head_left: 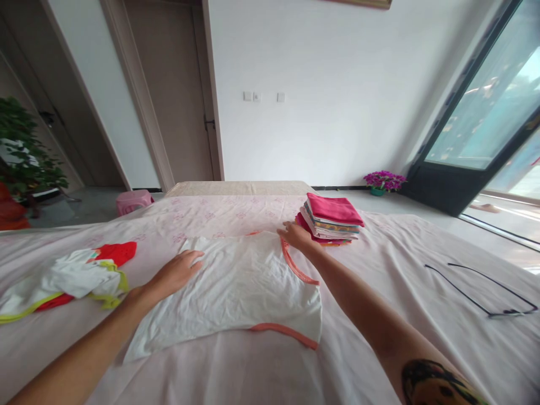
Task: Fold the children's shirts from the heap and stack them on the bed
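Note:
A white tank top (236, 287) with orange trim lies spread on the pink bed sheet, its hem to the left and its shoulder end to the right. My left hand (179, 273) rests at the hem side with its fingers stretched out over the fabric. At the far right edge of the top, near an orange-trimmed armhole, is my right hand (297, 235), fingers extended and apart. Just beyond it stands a pile of folded clothes (333, 216) with a bright pink piece uppermost. To the left lies a crumpled white garment (71, 275) with yellow-green trim and red parts.
Dark-framed glasses (485, 292) lie on the sheet at the right. Past the bed's far edge are a pink stool (134, 201), a pot of purple flowers (383, 181) and a white wall (316, 129). A leafy plant (25, 152) stands at the left.

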Demonstrator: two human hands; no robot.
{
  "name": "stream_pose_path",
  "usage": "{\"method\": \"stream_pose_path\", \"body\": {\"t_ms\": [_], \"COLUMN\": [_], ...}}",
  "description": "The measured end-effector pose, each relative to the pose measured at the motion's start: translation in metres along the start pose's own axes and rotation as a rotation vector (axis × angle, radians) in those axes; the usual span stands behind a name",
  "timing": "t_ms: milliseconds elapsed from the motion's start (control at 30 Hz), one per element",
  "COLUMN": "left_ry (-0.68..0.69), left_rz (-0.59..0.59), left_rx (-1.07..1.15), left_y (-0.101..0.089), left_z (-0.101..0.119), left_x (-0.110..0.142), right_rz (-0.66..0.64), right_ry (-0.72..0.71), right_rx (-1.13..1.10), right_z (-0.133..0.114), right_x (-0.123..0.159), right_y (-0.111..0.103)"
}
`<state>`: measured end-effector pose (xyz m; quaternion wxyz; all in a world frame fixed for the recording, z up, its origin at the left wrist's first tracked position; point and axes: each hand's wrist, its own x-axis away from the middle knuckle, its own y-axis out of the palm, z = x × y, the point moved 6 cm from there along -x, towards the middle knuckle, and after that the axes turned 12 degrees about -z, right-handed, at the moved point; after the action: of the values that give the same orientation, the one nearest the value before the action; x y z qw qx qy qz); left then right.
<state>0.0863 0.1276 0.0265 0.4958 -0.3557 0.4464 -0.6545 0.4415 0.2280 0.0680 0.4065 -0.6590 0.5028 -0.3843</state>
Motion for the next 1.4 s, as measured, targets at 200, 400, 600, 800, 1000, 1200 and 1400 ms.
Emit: {"method": "stream_pose_path", "body": {"t_ms": [200, 400, 600, 800, 1000, 1200, 1400], "left_ry": [-0.077, -0.061, -0.062, -0.044, -0.055, -0.076, -0.116], "left_rz": [0.199, 0.247, 0.251, 0.263, 0.241, 0.217, 0.176], "left_rx": [-0.239, -0.350, -0.365, -0.315, -0.334, -0.331, -0.348], "left_y": [0.042, 0.046, 0.046, 0.043, 0.044, 0.045, 0.046], "left_z": [-0.009, -0.009, -0.007, -0.004, -0.007, -0.009, -0.007], "left_x": [-0.008, -0.004, -0.005, -0.002, -0.004, -0.005, -0.005], "right_rz": [-0.010, -0.045, 0.074, -0.027, -0.098, 0.254, 0.077], "right_ry": [-0.076, -0.666, -0.238, -0.262, -0.443, 0.013, -0.361], "right_rx": [0.006, -0.046, -0.094, 0.101, 0.148, 0.125, 0.153], "right_z": [-0.022, -0.054, -0.020, -0.049, -0.068, -0.033, -0.075], "right_x": [-0.004, 0.056, 0.037, 0.035, 0.023, -0.008, 0.030], "right_y": [0.021, 0.040, 0.019, 0.052, 0.051, -0.015, 0.056]}}
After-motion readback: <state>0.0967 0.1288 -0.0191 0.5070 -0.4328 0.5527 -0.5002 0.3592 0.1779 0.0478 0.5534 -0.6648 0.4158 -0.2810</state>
